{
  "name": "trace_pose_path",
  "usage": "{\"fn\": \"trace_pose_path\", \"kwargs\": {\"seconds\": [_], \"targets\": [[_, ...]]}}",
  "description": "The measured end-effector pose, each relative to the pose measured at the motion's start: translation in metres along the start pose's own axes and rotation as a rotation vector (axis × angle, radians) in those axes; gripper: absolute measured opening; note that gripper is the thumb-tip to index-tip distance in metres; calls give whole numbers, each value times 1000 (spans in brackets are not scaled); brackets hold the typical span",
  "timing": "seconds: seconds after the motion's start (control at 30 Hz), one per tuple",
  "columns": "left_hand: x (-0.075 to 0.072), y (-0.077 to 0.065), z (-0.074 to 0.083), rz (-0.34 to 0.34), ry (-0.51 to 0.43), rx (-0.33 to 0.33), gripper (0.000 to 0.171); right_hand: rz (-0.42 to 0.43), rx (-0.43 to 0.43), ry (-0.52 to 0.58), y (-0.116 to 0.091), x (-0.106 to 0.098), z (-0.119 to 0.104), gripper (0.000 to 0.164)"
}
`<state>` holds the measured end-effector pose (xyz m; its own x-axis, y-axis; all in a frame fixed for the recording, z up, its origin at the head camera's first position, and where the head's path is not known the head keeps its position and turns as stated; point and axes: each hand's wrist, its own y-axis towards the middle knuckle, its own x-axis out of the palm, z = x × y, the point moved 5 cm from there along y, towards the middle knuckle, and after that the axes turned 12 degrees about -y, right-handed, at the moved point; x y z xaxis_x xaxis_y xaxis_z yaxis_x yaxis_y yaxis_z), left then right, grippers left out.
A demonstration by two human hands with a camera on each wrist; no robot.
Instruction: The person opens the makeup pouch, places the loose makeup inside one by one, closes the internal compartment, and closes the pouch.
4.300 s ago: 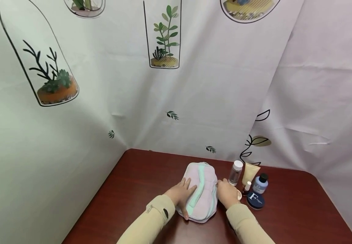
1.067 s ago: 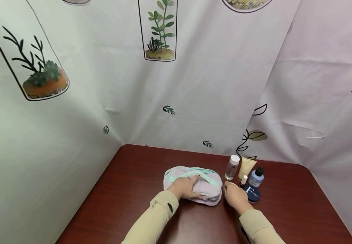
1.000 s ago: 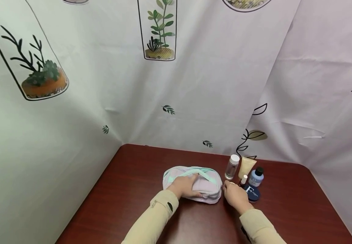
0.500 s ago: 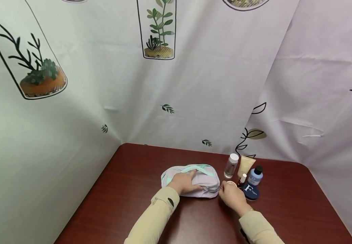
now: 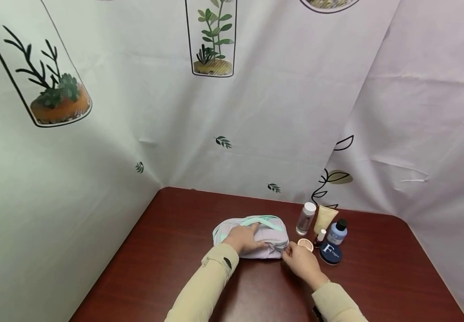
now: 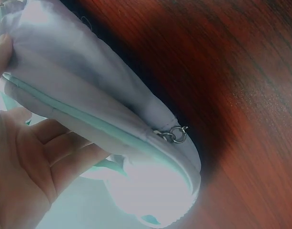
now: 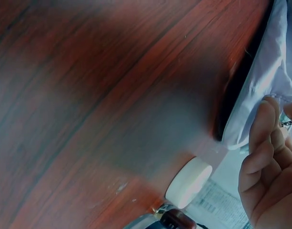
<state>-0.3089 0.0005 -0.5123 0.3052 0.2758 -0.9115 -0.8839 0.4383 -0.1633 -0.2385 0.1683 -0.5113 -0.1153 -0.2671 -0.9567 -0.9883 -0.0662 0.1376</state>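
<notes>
A pale lilac pouch (image 5: 274, 232) with mint trim lies lengthwise on the table. My left hand (image 5: 243, 238) grips its middle, thumb on the near side and fingers over the top. In the left wrist view, the left thumb and the spread fingers (image 6: 65, 143) lie on opposite sides of the pouch (image 6: 88, 81). A metal ring (image 6: 178, 134) hangs at one end of its zipper. My right hand (image 5: 302, 264) is at the pouch's right end, fingers curled. In the right wrist view, thumb and forefinger pinch a small metal zipper pull (image 7: 287, 123), partly hidden by the fingers.
Right of the pouch stand a clear bottle with white cap (image 5: 305, 219), a cream tube (image 5: 324, 219), a small dark bottle with white cap (image 5: 319, 238) and a blue bottle (image 5: 338, 232). A round dark-blue compact (image 5: 331, 253) and a round pale item (image 5: 305, 244) lie nearby.
Since the earliest frame the pouch has turned from pointing away to lying sideways. Over the last second the right hand has shifted slightly left with the pouch's end, uncovering the round pale item.
</notes>
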Motion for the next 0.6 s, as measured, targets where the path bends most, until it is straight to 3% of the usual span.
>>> {"fn": "trace_pose_path", "kwargs": {"seconds": [0.4, 0.6], "targets": [[-2, 0, -1, 14, -26, 7, 81, 47, -36, 59, 0, 2, -8, 20], [-3, 1, -1, 23, -27, 12, 82, 57, -95, 63, -1, 5, -20, 18]]}}
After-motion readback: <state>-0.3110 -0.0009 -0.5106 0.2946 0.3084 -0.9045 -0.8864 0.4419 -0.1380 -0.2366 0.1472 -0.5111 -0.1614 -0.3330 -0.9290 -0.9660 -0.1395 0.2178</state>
